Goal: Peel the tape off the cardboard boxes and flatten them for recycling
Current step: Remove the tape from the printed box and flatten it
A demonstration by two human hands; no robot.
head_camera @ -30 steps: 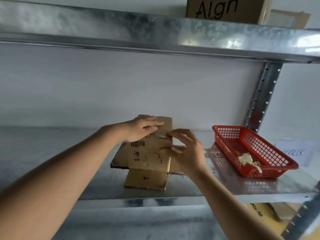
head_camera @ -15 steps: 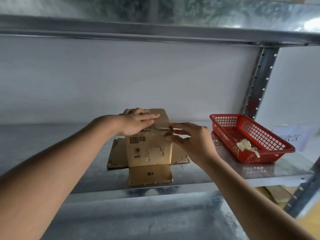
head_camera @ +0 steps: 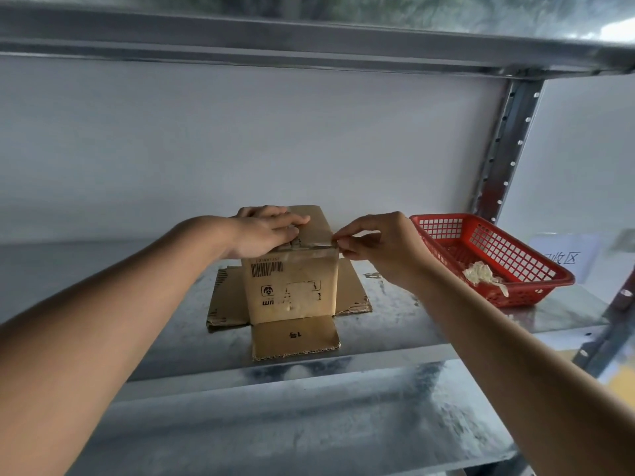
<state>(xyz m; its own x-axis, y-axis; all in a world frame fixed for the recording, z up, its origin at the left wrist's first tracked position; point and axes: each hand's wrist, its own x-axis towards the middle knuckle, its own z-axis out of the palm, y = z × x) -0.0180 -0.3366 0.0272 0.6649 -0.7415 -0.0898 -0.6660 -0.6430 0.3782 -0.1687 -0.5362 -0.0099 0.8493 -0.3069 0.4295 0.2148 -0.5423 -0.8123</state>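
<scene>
From the head view, a small cardboard box (head_camera: 291, 286) is seen standing on a shiny metal shelf (head_camera: 395, 324), with its bottom flaps spread flat around it. The top of the box is pressed down by the left hand (head_camera: 266, 235), fingers laid flat. The end of a strip of tape (head_camera: 318, 246) at the top right edge is pinched by the right hand (head_camera: 374, 245). Just beside it, crumpled tape (head_camera: 482, 274) is held in a red basket (head_camera: 536, 262).

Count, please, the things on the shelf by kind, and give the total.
Cardboard box: 1
Red basket: 1
Wad of peeled tape in the basket: 1
Paper sign: 1
Total: 4
</scene>
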